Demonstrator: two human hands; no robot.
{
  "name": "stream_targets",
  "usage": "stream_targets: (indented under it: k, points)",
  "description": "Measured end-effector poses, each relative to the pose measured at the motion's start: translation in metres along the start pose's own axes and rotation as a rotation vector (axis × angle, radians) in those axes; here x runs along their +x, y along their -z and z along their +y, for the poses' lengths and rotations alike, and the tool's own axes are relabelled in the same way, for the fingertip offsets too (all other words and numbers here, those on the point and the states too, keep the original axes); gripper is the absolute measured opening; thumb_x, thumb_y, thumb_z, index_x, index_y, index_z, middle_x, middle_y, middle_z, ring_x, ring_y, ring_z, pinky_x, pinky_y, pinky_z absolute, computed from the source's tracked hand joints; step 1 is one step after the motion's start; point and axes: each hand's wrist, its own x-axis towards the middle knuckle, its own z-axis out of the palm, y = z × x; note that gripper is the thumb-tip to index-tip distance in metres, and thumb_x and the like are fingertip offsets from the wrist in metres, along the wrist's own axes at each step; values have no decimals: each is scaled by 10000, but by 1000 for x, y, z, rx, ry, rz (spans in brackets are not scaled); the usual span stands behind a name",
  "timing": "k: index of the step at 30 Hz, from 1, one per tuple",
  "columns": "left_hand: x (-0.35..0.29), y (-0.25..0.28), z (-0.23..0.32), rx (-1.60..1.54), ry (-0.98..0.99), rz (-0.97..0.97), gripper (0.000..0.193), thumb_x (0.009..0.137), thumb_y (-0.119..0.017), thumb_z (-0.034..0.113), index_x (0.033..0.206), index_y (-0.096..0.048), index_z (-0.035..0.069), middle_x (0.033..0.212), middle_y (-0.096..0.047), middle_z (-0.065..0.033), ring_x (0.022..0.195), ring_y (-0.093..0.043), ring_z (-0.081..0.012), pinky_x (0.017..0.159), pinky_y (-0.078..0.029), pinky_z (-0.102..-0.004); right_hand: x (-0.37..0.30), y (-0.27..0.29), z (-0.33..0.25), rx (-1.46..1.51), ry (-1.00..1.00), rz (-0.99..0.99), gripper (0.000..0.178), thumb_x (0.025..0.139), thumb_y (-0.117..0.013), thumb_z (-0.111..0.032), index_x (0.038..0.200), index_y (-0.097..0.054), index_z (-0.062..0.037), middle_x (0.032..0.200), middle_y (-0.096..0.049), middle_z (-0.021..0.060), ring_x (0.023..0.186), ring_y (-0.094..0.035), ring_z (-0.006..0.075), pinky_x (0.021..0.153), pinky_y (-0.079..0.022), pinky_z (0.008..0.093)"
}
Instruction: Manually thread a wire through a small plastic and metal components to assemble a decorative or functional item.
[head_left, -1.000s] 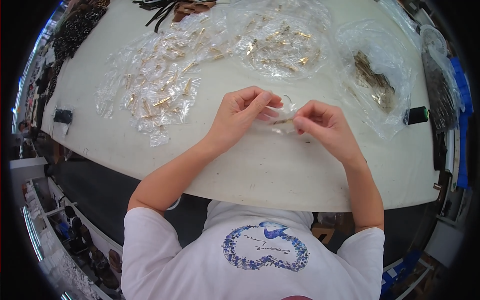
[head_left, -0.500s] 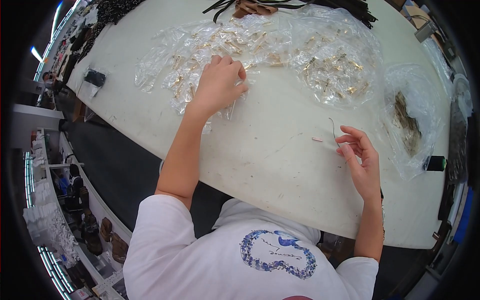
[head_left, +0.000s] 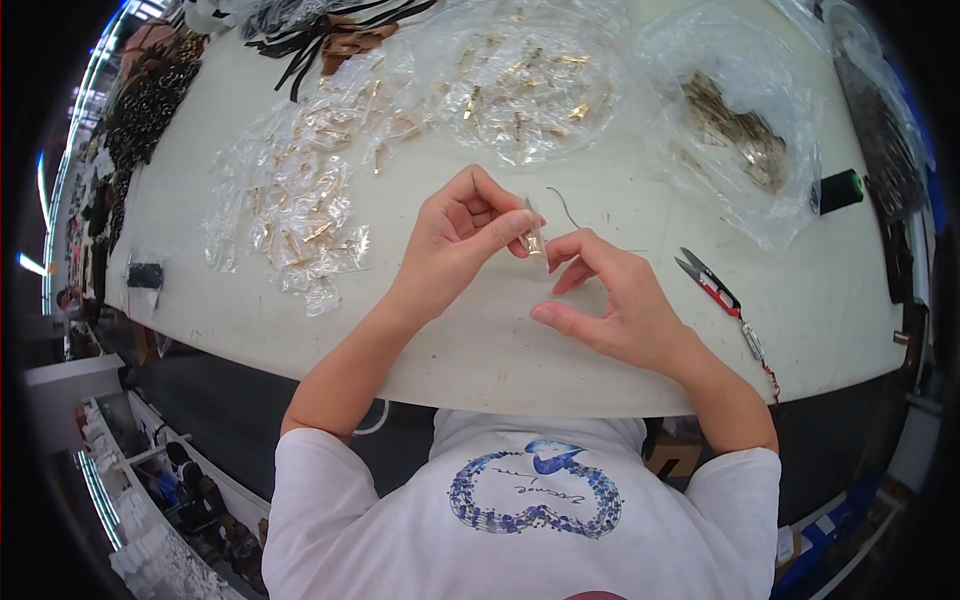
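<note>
We lose part of the small clear packet (head_left: 535,243) behind the left hand (head_left: 460,238). The top edge cuts off the black strips (head_left: 295,44) for us, and the gold pieces (head_left: 320,233) in the heaped packets (head_left: 347,245) are too small to make out.

Hands (head_left: 458,235) now closer together, apparently with 1 packet (head_left: 535,243); red-handled snips (head_left: 717,294) newly visible

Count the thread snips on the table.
1: the red-and-black thread snips lie open on the table, to the right of the right hand. More could be hidden under the clear plastic bags.
</note>
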Motion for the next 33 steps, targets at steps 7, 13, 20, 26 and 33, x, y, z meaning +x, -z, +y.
stream_targets:
  k: [7, 13, 20, 26, 33]
  points:
    - [10, -14, -16, -13, 138, 7, 284, 947, -664, 82, 1209, -573, 21, 924, -653, -42, 836, -626, -101, 742, -522, -249, 4, 13, 28, 148, -122, 85, 139, 938, -666, -133, 934, -651, 5, 820, -673, 51, 747, -644, 123, 707, -531, 268]
    - [7, -6, -24, -13, 239, -10, 283, 940, -682, 95, 1190, -593, -6, 996, -668, -62, 900, -641, -96, 777, -534, -242, 4, 13, 38, 323, -247, 127, 132, 944, -672, -130, 930, -663, 1, 806, -666, 5, 703, -604, 67, 660, -509, 225]
    - [2, -21, -33, 600, -385, 355, 241, 913, -691, 45, 1138, -641, -23, 978, -690, -75, 930, -654, -143, 853, -524, -270, 9, 10, 40, 469, -302, 148, 134, 930, -701, -126, 905, -654, -3, 787, -652, 20, 676, -620, 67, 630, -520, 215]
    - [-6, -29, -41, 671, -425, 147, 237, 868, -676, -45, 1098, -710, 1, 967, -731, -133, 826, -722, -220, 721, -570, -300, 10, 1, 36, 577, -276, 170, 149, 954, -662, -109, 1007, -673, 30, 913, -696, 68, 808, -673, 114, 749, -574, 246]
    - [-7, -29, -40, 694, -372, 139, 228, 871, -679, -34, 1093, -717, -2, 955, -737, -137, 813, -733, -221, 711, -579, -297, 9, 2, 39, 537, -278, 142, 152, 953, -645, -75, 1046, -675, 41, 976, -706, 91, 861, -682, 119, 781, -581, 251]
